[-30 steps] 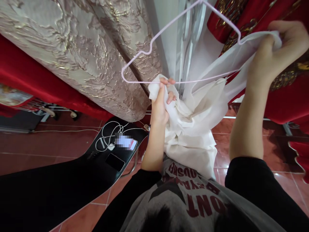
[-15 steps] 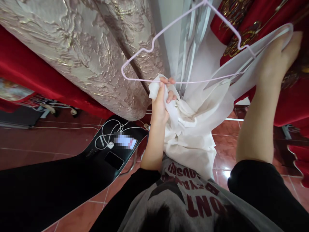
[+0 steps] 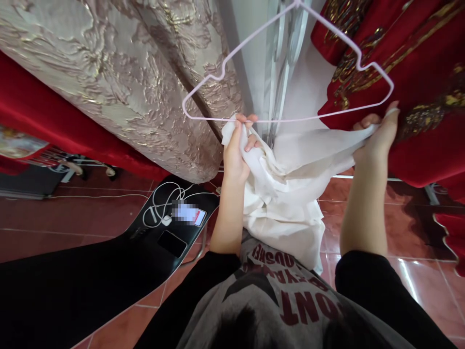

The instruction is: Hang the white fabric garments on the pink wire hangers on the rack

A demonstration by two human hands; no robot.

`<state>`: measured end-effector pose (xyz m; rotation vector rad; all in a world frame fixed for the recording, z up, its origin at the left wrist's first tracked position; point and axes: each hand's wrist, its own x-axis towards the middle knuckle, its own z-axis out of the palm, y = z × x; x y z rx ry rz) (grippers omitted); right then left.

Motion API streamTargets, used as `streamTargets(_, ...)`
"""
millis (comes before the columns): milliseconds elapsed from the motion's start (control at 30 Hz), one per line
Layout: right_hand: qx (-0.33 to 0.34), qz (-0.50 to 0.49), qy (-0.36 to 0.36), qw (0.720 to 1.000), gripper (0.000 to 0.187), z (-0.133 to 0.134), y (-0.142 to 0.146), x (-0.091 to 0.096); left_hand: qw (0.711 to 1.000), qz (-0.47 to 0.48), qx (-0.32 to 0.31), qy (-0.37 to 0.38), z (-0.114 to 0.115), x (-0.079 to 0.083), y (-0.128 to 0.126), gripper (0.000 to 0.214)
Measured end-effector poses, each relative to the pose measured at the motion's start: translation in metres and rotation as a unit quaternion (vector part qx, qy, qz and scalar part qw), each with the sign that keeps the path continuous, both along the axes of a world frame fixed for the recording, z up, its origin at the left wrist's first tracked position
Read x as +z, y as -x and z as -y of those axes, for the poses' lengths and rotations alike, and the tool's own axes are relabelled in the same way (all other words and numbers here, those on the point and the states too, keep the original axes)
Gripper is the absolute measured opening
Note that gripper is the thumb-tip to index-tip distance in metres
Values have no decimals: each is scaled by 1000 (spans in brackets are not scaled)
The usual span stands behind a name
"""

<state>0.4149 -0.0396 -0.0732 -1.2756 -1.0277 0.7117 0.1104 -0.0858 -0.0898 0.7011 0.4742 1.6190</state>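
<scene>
A thin white garment (image 3: 290,194) hangs in folds in front of my body. My left hand (image 3: 238,152) is closed on a bunch of it at the left, with fingertips touching or close by the lower bar of a pale pink clothes hanger (image 3: 290,119). Farther right, my right hand (image 3: 378,133) grips another edge of the same cloth and stretches it out sideways, just below the hanger's right corner. Nothing covers the hanger's right shoulder. Its top runs out of view at the upper edge.
Embossed beige cloth (image 3: 138,82) hangs at left. Red garments with gold trim (image 3: 417,63) hang at right, beside white metal rails (image 3: 286,58). A black bench (image 3: 90,271) at lower left holds a lit phone (image 3: 191,214), a dark phone (image 3: 172,242) and a white cable (image 3: 156,198).
My right hand has moved left and down with the cloth edge. The cloth has come away from the hanger's right end, which now shows bare. My left hand stays nearly in place.
</scene>
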Motion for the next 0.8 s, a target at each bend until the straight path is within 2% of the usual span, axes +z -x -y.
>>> streamTargets(67, -67, -83, -7, 994, 58, 13, 14, -2, 999, -25, 22, 30, -3, 2, 0, 25)
streamTargets(133, -74, -95, -24, 992, 46, 30, 33, -2, 996, -51, 43, 52, -4, 4, -2, 22)
streamTargets(200, -44, -65, -38, 996, 36, 47, 56, -1, 995, -68, 51, 52, -3, 3, -4, 18)
streamTargets(300, 34, 10, -35, 999, 29, 68, 87, 1, 997, -75, 22, 21, 4, -1, -6, 13)
streamTargets(433, 98, 70, -26, 992, 21, 86, 119, 9, 997, -68, -35, 6, 20, -8, -7, 32)
streamTargets(533, 124, 82, -40, 988, 18, 95, 134, 19, 985, -140, -97, 10, 34, -9, -9, 45)
streamTargets(633, 151, 98, -72, 981, 17, 103, 143, 26, 954, -252, -143, -82, 44, -4, -14, 59)
streamTargets(700, 162, 112, -96, 976, 18, 107, 144, 29, 935, -309, -108, -135, 47, 0, -17, 47)
streamTargets(800, 164, 118, -136, 970, 17, 110, 143, 28, 928, -339, -30, -155, 46, 1, -22, 28)
